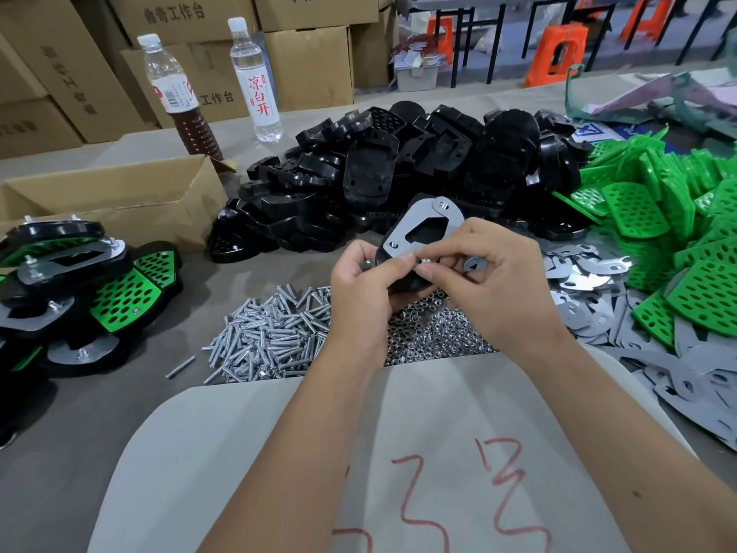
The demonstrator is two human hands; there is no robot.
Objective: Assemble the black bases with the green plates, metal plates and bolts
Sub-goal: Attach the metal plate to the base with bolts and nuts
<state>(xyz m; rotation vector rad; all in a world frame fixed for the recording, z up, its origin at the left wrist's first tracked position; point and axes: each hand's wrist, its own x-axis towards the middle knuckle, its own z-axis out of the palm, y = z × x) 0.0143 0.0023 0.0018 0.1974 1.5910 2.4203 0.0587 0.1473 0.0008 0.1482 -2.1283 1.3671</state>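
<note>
From my head camera, I hold one black base (402,278) up at the centre of the view with one metal plate (414,229) laid on top of it, tilted toward one o'clock. My left hand (365,291) curls around the base's near left edge and grips it, thumb on the plate's lower rim. My right hand (488,281) comes in from four o'clock, and its thumb and forefinger pinch a small nut (426,262) at the plate's near corner. I count two bolt ends (442,204) poking through the plate, one at the far corner and one at the left corner. At twelve o'clock lies a heap of loose black bases (418,169), too many to count. At three o'clock a pile of green plates (678,233) spreads out, with a scatter of flat metal plates (622,313) nearer me, at four o'clock. Just below my hands, at six to seven o'clock, sit a pile of bolts (263,337) and a pile of nuts (434,333), and one single bolt (180,367) lies apart to the left. At nine o'clock, finished assemblies (79,289) are stacked; I cannot count them exactly. One open cardboard box (119,209) stands at ten o'clock, and two bottles (255,77) stand at eleven o'clock.
</note>
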